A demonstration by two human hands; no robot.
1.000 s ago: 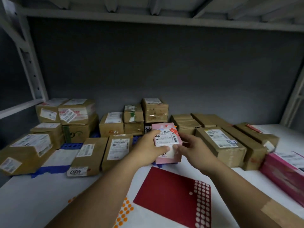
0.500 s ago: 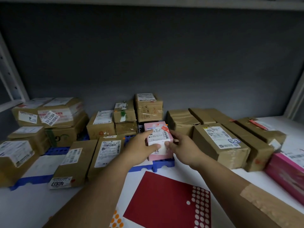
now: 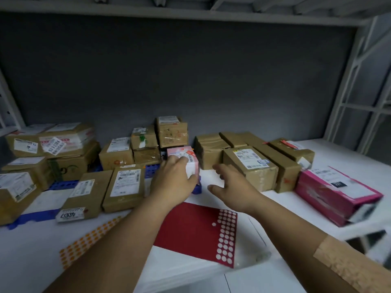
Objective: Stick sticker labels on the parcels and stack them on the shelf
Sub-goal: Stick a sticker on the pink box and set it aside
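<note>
A small pink parcel [image 3: 186, 157] with a white shipping label stands on a blue pallet [image 3: 152, 168] among brown parcels on the shelf. My left hand [image 3: 174, 180] grips its front and top. My right hand [image 3: 229, 182] hovers just right of it, fingers spread and relaxed, holding nothing. In front of both hands lies a red sticker sheet [image 3: 190, 229] with white dots along its right side. An orange dot sticker sheet [image 3: 88, 242] lies to its left.
Brown parcels fill the shelf: stacked ones at the left [image 3: 63, 144], flat ones [image 3: 124, 187] in front, long ones [image 3: 251, 166] at the right. A bright pink box [image 3: 336, 193] lies at the right edge. White shelf posts [image 3: 359, 81] rise at the right.
The pink parcel went back and down onto the blue pallet. My right hand let go of it and drew away to the right; my left hand still holds it.
</note>
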